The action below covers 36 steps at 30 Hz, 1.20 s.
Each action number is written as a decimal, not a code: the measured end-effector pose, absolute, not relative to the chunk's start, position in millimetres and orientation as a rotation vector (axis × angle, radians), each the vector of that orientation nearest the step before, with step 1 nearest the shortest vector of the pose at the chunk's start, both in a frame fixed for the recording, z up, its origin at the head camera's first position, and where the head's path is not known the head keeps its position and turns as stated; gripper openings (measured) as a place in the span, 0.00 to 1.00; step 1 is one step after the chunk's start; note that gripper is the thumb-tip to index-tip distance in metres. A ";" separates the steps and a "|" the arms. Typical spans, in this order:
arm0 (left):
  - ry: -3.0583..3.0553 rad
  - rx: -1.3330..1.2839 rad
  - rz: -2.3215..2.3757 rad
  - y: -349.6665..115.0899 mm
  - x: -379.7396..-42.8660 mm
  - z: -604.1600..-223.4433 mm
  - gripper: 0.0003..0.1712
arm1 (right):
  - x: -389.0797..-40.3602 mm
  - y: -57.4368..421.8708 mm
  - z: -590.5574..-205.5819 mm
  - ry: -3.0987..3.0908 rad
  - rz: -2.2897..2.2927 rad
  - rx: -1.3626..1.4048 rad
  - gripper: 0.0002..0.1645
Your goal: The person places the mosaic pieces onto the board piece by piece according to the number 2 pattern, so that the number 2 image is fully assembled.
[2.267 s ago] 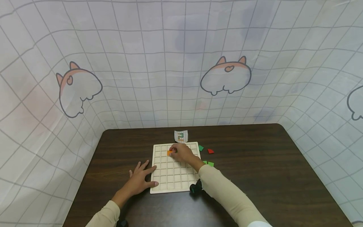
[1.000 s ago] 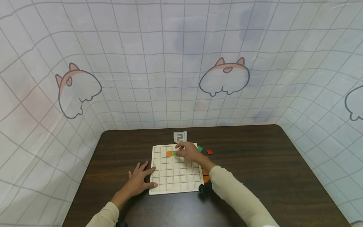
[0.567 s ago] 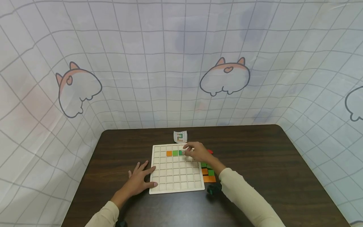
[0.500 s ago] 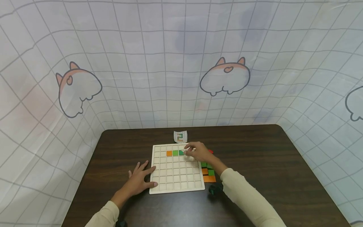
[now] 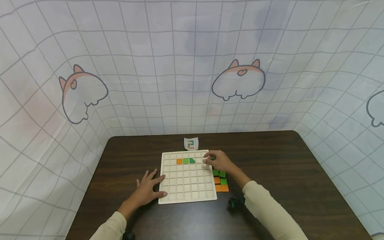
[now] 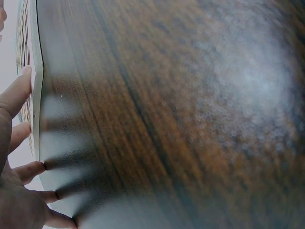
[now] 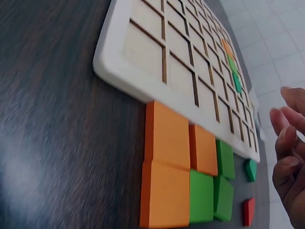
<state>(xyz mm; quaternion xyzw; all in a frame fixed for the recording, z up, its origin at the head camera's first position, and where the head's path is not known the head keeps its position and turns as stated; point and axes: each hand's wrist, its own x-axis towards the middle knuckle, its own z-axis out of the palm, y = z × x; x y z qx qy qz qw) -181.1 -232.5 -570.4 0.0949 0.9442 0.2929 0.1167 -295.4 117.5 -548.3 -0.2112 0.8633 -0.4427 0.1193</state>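
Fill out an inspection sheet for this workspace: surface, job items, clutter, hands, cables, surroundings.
Surface: dark wood-grain table.
Job items: grid board bearing orange tile, green tile, rounded dark-green piece; loose tiles at its right; red piece apart; printed card beyond.
Clutter: nothing seen.
Hands: left hand touches the board's left edge; right hand near its far right corner, no piece visible in its fingers.
Cables: nothing seen.
Surroundings: white grid-patterned backdrop with cartoon prints.
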 end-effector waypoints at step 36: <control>2.762 0.257 0.855 -231.8 -180.5 -571.5 0.45 | -278.4 201.3 -574.8 2.609 -1.033 -0.711 0.15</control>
